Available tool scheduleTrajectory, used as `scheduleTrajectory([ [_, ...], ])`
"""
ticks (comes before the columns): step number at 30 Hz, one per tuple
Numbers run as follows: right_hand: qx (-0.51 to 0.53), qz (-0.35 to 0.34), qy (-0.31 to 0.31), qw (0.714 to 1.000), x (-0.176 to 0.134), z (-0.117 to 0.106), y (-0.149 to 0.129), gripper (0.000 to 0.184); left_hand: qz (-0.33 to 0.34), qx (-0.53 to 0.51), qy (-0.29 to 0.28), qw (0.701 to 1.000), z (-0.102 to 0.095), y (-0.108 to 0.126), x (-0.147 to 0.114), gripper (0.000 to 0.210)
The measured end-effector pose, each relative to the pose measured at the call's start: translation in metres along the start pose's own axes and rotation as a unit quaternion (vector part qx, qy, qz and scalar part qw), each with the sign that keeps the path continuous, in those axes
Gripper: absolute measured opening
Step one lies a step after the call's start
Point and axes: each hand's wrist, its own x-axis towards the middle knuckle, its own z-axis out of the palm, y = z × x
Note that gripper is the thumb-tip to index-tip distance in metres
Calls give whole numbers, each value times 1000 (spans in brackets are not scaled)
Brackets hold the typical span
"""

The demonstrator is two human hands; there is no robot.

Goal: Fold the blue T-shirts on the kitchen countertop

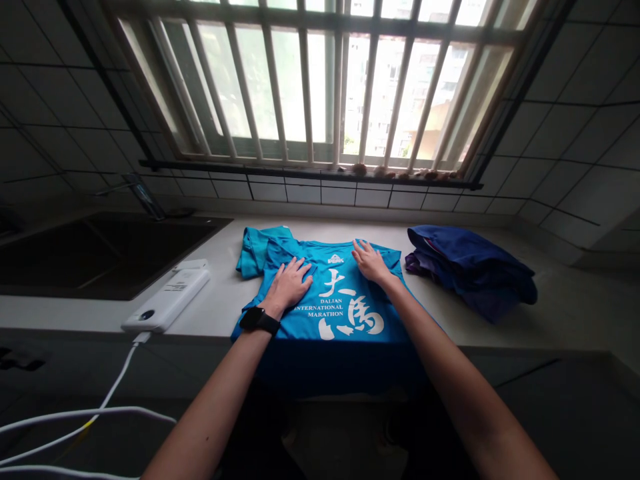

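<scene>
A blue T-shirt (320, 293) with white lettering lies spread on the countertop, its lower part hanging over the front edge. My left hand (290, 285) rests flat on the shirt's left side, fingers stretched out; a black watch is on that wrist. On the upper right, close to the neckline, my right hand (369, 260) lies with its fingers extended on the fabric. A teal bunched part of cloth (257, 250) sits at the shirt's left shoulder; I cannot tell whether it is a sleeve or a separate piece.
Dark blue and purple folded clothes (470, 267) lie in a pile on the right. Left of the shirt is a white power bank (167, 300) with a cable (117, 383) plugged in. Beyond it are a dark sink (115, 293) and a faucet (145, 197). A barred window (320, 87) stands behind.
</scene>
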Motion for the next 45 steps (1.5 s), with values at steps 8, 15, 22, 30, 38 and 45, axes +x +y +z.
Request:
scheduleTrajectory([
  [8,-76,68,-86,991,-43,6,3,72,11,-20,7,1000,6,-6,4,52],
  [15,-99,18,-85,991,-46,16,18,68,6,-13,11,1000,6,-3,2,52],
  [22,-92,14,-86,992,-38,12,25,64,8,7,-29,1000,4,-1,-2,56],
  [30,22,29,1,999,-11,-26,50,57,-65,-108,92,988,-21,-30,18,49],
  [38,-12,129,7,992,32,-33,59,72,-211,-149,61,964,-50,-87,76,48],
  [45,48,135,-87,986,58,-30,53,40,-127,-284,3,950,-58,-86,90,23],
])
